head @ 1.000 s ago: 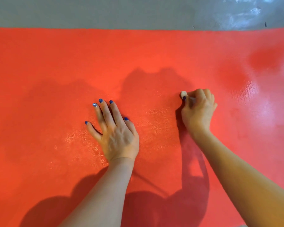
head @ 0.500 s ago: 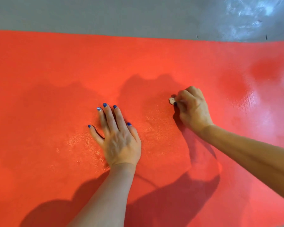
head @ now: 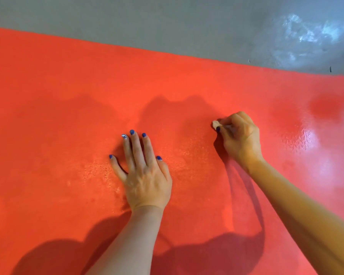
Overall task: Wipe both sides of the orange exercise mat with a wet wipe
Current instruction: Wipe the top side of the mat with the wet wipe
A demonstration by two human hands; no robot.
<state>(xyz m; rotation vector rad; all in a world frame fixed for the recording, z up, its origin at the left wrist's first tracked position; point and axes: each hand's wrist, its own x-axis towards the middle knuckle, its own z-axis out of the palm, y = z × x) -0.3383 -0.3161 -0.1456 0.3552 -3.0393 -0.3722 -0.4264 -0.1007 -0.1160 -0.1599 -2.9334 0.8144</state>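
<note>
The orange exercise mat (head: 68, 92) lies flat and fills most of the view. My left hand (head: 143, 175) rests flat on it near the middle, fingers straight and spread. To its right, my right hand (head: 240, 139) is curled round a small wadded wet wipe (head: 214, 123). Only a pale tip of the wipe shows past the thumb, pressed against the mat. Wet, glossy patches shine on the mat at the right and faintly around my left hand.
Grey floor (head: 167, 22) runs along the mat's far edge, with a shiny wet-looking patch (head: 310, 34) at the top right. Shadows of my arms fall across the near part of the mat.
My right hand with the wipe slid a little to the left, then held near the same spot. My left hand stayed flat in place. The view tilted slightly.
</note>
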